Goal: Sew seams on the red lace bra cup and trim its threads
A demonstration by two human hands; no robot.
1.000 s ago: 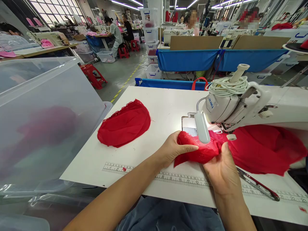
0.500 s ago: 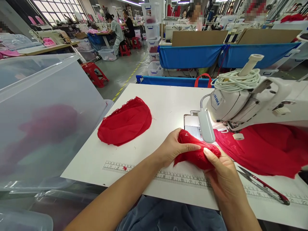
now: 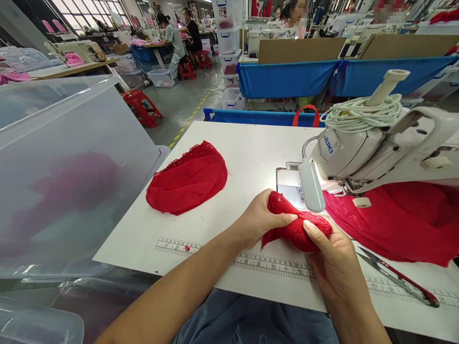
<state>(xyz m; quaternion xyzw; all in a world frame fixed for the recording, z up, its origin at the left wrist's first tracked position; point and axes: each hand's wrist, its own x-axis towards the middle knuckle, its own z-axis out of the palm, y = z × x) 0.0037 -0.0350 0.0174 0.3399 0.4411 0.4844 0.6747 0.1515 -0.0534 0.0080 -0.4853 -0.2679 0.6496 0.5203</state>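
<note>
A small piece of red lace fabric point(image 3: 292, 231) is stretched between my two hands, above the table's front part. My left hand point(image 3: 267, 217) grips its left end, thumb on top. My right hand point(image 3: 332, 246) pinches the other end, with the fingers behind the cloth hidden. Just beyond the hands stands a white sewing machine point(image 3: 369, 153), its lamp-like grey unit point(image 3: 311, 187) close over the fabric. More red fabric point(image 3: 398, 222) lies under the machine head, right of my right hand. Another red piece with a lacy edge point(image 3: 188, 179) rests flat on the left.
Red-handled thread snips or tweezers point(image 3: 399, 277) lie on the right of the white table point(image 3: 247, 153). A printed ruler point(image 3: 276, 265) runs along its front. A large translucent bin point(image 3: 71, 191) borders the left side. Blue cloth troughs point(image 3: 287, 79) and other people sit beyond.
The view has shifted slightly, so the machine and snips sit a little further right. Both hands keep their hold on the red lace fabric, almost unmoved.
</note>
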